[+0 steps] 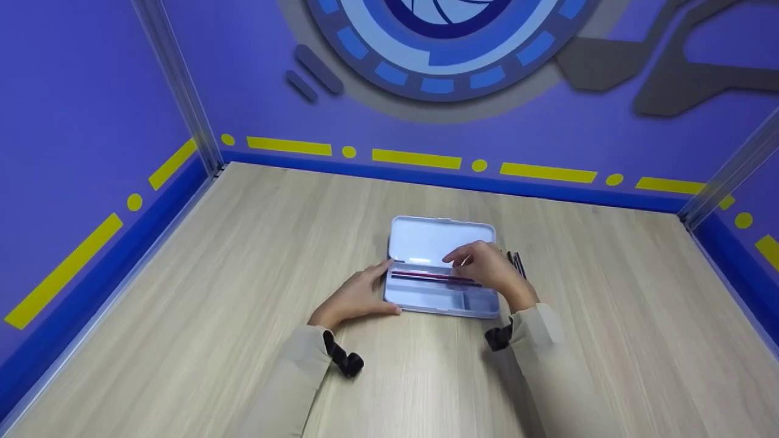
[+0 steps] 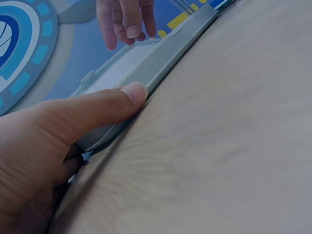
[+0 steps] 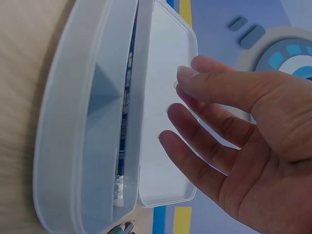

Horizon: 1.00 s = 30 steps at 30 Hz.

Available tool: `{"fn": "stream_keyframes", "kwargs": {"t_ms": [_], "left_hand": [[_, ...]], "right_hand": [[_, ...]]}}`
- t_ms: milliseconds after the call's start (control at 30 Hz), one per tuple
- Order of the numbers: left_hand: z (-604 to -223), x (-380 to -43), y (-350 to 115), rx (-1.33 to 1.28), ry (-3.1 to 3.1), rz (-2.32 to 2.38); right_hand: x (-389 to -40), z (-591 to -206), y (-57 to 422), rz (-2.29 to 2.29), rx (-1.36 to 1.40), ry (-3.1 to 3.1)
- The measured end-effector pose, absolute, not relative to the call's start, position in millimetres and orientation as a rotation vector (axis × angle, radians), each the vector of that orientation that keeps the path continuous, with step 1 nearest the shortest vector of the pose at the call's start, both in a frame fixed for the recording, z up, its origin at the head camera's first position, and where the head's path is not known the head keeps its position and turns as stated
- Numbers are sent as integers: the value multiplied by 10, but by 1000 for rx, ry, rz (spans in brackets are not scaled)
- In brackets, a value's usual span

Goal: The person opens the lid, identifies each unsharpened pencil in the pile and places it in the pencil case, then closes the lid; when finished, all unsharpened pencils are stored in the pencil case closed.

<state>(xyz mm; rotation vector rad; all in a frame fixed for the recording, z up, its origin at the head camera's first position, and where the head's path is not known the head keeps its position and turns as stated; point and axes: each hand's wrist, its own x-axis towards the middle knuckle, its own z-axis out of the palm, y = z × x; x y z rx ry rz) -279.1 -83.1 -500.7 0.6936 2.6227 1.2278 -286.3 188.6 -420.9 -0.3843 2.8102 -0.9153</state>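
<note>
A white pencil case (image 1: 426,298) lies on the table with its lid (image 1: 420,237) folded back. My left hand (image 1: 356,295) holds its left end, the thumb along the front edge and the fingers by the left side near the hinge. In the back compartment a red and dark pen (image 1: 426,277) lies lengthwise, its right part hidden behind my other hand. Over the right half of the case hovers my right hand (image 1: 490,267), fingers loosely bent. The right wrist view shows nothing between those fingers, with the case wall (image 3: 58,146) beside them.
Just right of the case, several dark pens (image 1: 517,264) lie on the wooden table (image 1: 255,261), partly behind my right hand. Blue printed panels (image 1: 389,131) stand along the back and sides. A black strap device (image 1: 347,359) sits on each wrist.
</note>
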Motion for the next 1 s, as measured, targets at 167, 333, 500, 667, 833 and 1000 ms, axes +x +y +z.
{"fn": "stream_keyframes", "kwargs": {"t_ms": [167,333,500,667,833,1000], "left_hand": [[-5001,-2792,-831,712,2632,1223],[-5002,-2792,-825,738,2640,1221],[-5011,-2791,-813,749,2654,1210],[-5003,-2788,-806,725,2632,1221],[-4982,-2770,-812,706,2612,1232],[-4971,-2770,-818,697,2601,1264]], "right_hand": [[-2853,-4205,1893,-921,-366,2800],[-2845,-4216,1949,-919,-373,2795],[-2822,-4223,2076,-917,-339,2804],[-2776,-4238,2298,-925,-324,2855],[-2716,-4264,2550,-952,-333,2897],[-2669,-4276,2741,-989,-307,2926]]}}
